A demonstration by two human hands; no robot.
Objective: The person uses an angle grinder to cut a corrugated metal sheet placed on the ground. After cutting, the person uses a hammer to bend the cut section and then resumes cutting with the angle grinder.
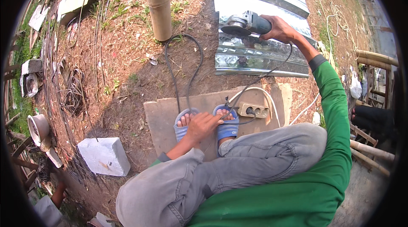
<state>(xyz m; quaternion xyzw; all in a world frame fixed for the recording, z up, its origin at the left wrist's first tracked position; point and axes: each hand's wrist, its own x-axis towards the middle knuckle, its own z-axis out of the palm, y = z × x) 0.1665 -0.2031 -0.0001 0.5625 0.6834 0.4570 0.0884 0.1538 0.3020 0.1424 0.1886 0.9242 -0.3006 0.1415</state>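
Note:
My right hand (278, 29) is wrapped round the body of a grey angle grinder (256, 23), arm stretched out. The grinder's disc (236, 30) faces down above shiny corrugated metal sheets (261, 54); whether it touches them I cannot tell. A black power cord (272, 70) runs from the grinder back toward my feet. Down by my blue sandals (227, 130), my left hand (203, 126) has its fingers closed on the black cord. Beside my right foot lies a beige socket strip (253, 111) with a black plug in it.
A wooden board (163, 118) lies under my feet. An upright bamboo pole (158, 5) stands ahead. White blocks (104, 156) and thin metal rods (70, 86) lie on the left. White rope (335, 16) and bamboo poles (376, 59) are on the right. Another person's arm (58, 195) shows lower left.

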